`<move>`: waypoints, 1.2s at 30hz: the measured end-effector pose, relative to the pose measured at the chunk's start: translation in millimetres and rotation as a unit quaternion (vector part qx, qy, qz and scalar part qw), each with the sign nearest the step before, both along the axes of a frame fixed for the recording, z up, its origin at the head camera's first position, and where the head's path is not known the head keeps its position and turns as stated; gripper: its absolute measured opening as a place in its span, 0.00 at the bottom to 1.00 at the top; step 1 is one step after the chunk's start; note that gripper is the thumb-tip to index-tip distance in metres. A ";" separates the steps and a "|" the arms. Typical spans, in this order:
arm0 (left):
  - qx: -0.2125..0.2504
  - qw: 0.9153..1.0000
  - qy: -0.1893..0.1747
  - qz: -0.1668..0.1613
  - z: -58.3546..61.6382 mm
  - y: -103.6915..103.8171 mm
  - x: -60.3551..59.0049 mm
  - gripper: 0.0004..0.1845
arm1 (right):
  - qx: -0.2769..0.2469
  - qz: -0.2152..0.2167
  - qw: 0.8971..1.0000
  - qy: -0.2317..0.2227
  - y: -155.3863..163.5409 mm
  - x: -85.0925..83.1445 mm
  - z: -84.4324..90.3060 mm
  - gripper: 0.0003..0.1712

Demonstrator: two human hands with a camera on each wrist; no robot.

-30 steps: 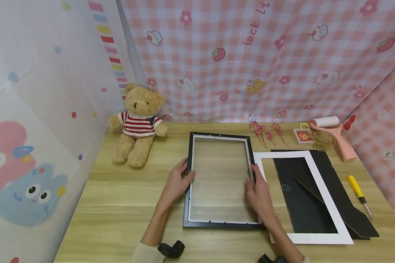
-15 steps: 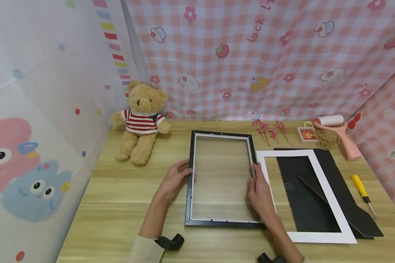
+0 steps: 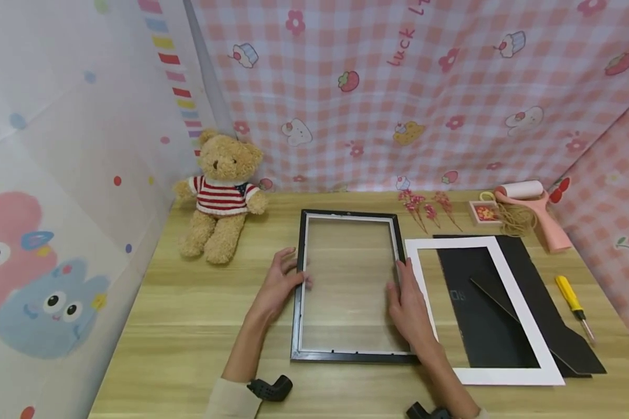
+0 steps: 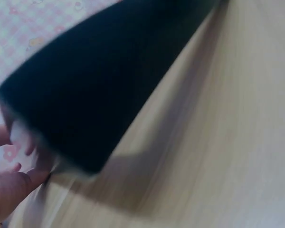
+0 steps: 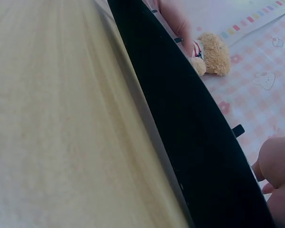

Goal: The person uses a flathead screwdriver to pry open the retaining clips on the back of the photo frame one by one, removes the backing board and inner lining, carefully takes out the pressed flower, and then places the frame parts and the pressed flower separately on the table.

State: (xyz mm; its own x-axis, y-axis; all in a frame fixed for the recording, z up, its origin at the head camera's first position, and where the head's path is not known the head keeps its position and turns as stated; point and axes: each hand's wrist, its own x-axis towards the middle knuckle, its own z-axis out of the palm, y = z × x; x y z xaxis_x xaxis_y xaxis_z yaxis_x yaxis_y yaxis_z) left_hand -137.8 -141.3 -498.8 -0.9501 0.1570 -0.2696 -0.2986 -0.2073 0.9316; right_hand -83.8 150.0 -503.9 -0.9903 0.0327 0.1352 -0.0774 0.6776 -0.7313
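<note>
A black picture frame lies flat on the wooden bench, its clear pane likely rigid, breakable and slick, so the long side rails look the safest hold. Left of the frame, the left hand curls over one rail; right of it, the right hand grips the opposite rail.
</note>
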 end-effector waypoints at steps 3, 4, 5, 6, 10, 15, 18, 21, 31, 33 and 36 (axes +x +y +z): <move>-0.084 0.995 0.035 -0.027 4.3 -3.0 1.6 0.39 | -0.001 0.000 1.000 -0.005 0.0 0.8 1.7 0.32; -0.123 0.990 0.052 -0.035 6.4 -3.7 2.2 0.37 | 0.000 -0.001 1.000 -0.006 0.2 0.8 1.8 0.32; -0.157 0.985 0.067 -0.038 8.7 -4.0 2.6 0.35 | 0.000 -0.002 1.000 -0.004 0.5 0.7 1.8 0.32; -0.189 0.978 0.079 -0.039 10.0 -4.1 2.7 0.33 | 0.001 -0.003 1.000 -0.004 0.7 0.6 1.9 0.32; -0.231 0.966 0.111 -0.041 12.2 -5.6 2.8 0.24 | 0.004 -0.005 1.000 -0.005 1.0 0.2 2.5 0.32; -0.218 0.958 0.174 -0.061 -0.7 -14.2 0.3 0.12 | 0.003 -0.003 1.000 -0.012 -0.4 0.0 3.9 0.33; -0.253 0.948 0.183 -0.062 7.0 -13.1 3.0 0.08 | 0.004 -0.003 1.000 -0.017 -0.6 -0.2 4.1 0.33; -0.293 0.940 0.168 -0.053 17.5 -7.3 6.0 0.10 | 0.003 -0.002 1.000 -0.017 -1.3 -0.6 4.3 0.33; -0.307 0.941 0.142 -0.019 14.4 4.2 12.6 0.10 | -0.003 0.006 1.000 -0.015 -6.8 -3.9 2.2 0.32; -0.304 0.943 0.137 -0.012 12.0 4.2 13.4 0.10 | -0.003 0.006 1.000 -0.019 -8.4 -4.1 2.4 0.33; -0.303 0.944 0.128 -0.009 9.6 4.7 14.2 0.10 | -0.003 0.003 1.000 -0.023 -9.9 -4.3 3.6 0.33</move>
State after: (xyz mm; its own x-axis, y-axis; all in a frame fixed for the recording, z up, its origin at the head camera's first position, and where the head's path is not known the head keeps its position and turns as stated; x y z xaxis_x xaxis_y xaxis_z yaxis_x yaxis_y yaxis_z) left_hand -123.6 -136.6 -489.3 -0.9949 0.0648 -0.0777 -0.0464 0.3899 0.9197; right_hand -88.2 140.0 -500.2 -0.9957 0.0272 0.0888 -0.0475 0.6731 -0.7380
